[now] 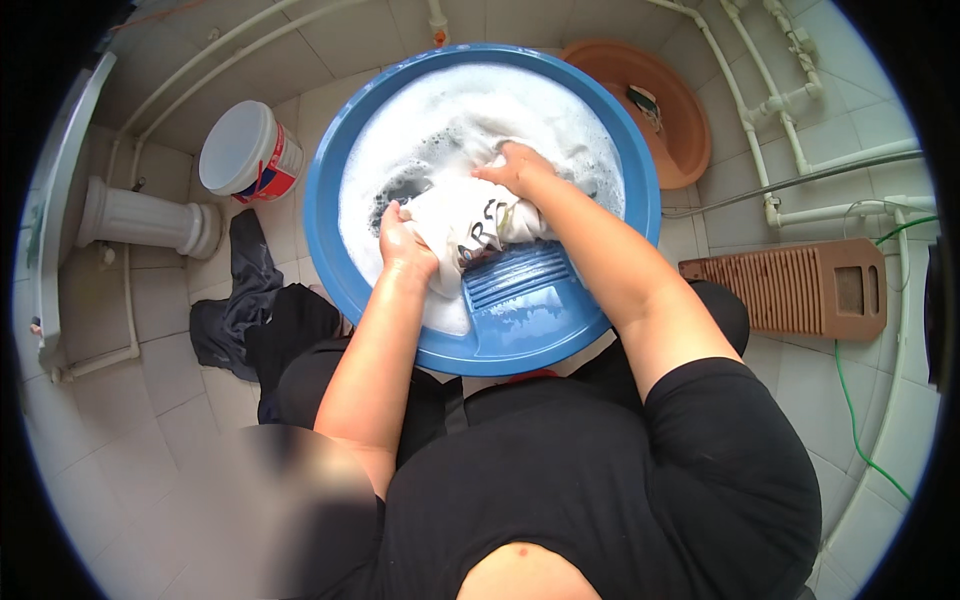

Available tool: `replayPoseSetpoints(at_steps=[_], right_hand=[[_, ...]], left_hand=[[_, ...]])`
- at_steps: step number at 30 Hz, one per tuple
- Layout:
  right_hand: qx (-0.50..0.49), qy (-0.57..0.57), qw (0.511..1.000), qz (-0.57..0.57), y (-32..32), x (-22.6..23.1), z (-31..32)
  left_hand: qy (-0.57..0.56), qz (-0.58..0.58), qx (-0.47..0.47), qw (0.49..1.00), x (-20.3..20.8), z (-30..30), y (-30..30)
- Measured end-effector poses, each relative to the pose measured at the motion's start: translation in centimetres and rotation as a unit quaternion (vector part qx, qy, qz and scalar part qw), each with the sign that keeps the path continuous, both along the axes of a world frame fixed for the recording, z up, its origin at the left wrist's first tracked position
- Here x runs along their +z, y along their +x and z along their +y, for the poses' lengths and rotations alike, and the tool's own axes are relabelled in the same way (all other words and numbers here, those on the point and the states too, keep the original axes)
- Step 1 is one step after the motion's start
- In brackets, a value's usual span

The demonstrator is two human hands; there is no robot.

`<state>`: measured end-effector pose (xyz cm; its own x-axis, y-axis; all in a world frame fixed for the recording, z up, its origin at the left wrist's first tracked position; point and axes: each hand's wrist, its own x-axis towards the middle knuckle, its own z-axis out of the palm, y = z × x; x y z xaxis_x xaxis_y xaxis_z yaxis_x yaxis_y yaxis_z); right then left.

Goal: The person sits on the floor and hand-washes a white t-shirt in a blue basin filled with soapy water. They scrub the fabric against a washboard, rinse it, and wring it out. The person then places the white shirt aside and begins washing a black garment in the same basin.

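Wet white cloth (440, 215) bunched betw. suds (540, 100) and ribbed slope (520, 280) toward near rim of blue tub (326, 215). L hand (408, 250) clamped on its left end, R hand (520, 168) on far side. Prob. soft, heavy, slippery; best gripped by thick folds.

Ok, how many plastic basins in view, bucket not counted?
2: the blue basin, holding suds and a white cloth; the orange-brown basin, beyond it to the right, partly covered by its rim. Smaller ones could be hidden behind the blue one.
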<state>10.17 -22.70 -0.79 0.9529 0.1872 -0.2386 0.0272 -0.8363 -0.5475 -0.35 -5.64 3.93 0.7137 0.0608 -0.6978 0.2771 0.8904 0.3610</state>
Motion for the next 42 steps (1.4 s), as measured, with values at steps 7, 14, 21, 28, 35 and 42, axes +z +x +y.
replayPoseSetpoints(at_steps=[7, 14, 21, 28, 35, 42], right_hand=[[-0.006, 0.093, 0.976, -0.197, -3.7, 2.7, 4.4], [0.19, 0.285, 0.88, -0.328, -13.2, 8.0, 7.3], [-0.01, 0.261, 0.957, -0.126, -8.4, 6.9, 4.7], [0.073, 0.258, 0.93, -0.252, -12.3, 6.6, 5.5], [0.124, 0.25, 0.911, -0.305, -13.7, 8.4, 6.2], [-0.103, 0.298, 0.943, -0.106, -7.8, 4.2, 0.6]], left_hand=[[0.001, -0.144, 0.043, 0.989, -1.5, -1.4, 1.0], [-0.151, -0.173, -0.091, 0.969, -2.1, -0.2, -0.4], [0.056, -0.024, -0.085, 0.995, 3.1, -5.1, -2.2], [0.023, -0.142, -0.087, 0.986, -1.6, -2.8, -2.7], [-0.003, -0.337, -0.143, 0.931, -7.6, -1.7, -3.0], [-0.071, -0.049, -0.134, 0.987, 3.0, -4.7, -3.6]])
